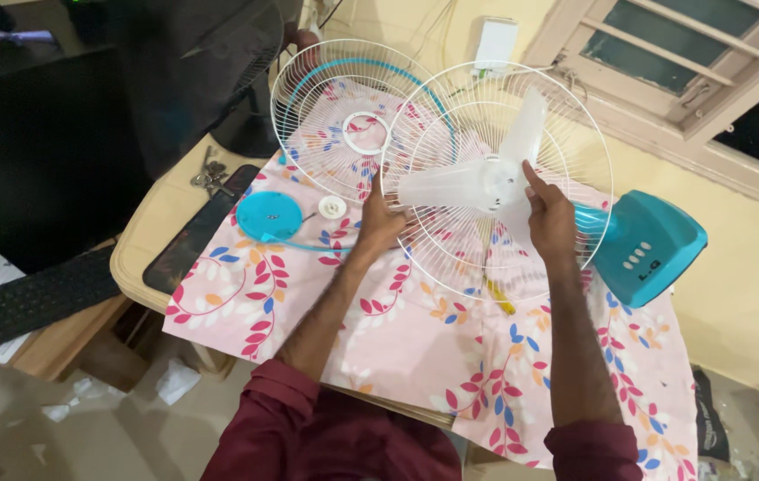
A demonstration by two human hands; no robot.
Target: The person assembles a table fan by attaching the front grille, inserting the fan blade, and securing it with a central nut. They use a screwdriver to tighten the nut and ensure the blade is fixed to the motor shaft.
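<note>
A cream table point(152, 233) is carrying a pink leaf-print cloth point(415, 347), a black tablet point(194, 233) and a bunch of keys point(208, 171) lying directly on it

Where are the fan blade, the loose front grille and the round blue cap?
fan blade point(437, 187), head view, on its left-pointing lobe.
loose front grille point(330, 89), head view, on its white wires, upper left.
round blue cap point(269, 216), head view, on its middle.
</note>
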